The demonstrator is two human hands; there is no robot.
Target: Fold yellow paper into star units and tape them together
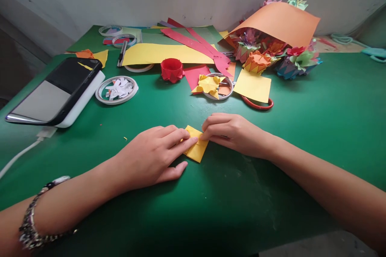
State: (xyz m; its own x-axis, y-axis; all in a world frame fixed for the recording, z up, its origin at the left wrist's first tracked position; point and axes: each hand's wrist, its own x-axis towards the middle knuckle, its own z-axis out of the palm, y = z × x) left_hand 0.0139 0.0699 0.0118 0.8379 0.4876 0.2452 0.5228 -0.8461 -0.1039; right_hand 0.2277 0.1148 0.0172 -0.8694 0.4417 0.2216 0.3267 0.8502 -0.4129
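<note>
A small square of folded yellow paper (pixel 197 150) lies flat on the green table, turned at an angle. My left hand (pixel 157 152) rests over its left side, index and middle fingertips pressing on it; the thumb is stretched out apart, just off the near edge. At the paper's upper right corner, my right hand (pixel 233 132) has its fingers curled together in a pinch on the edge. The right thumb is mostly hidden behind the fingers. A bracelet (pixel 30 225) circles my left forearm.
Behind the hands lie a yellow paper star shape (pixel 209 84) on a tape roll, red-handled scissors (pixel 259 104) under a yellow sheet (pixel 252 85), and a red paper cup shape (pixel 171 70). A phone (pixel 57 88) stands left, paper flowers (pixel 256 62) back right.
</note>
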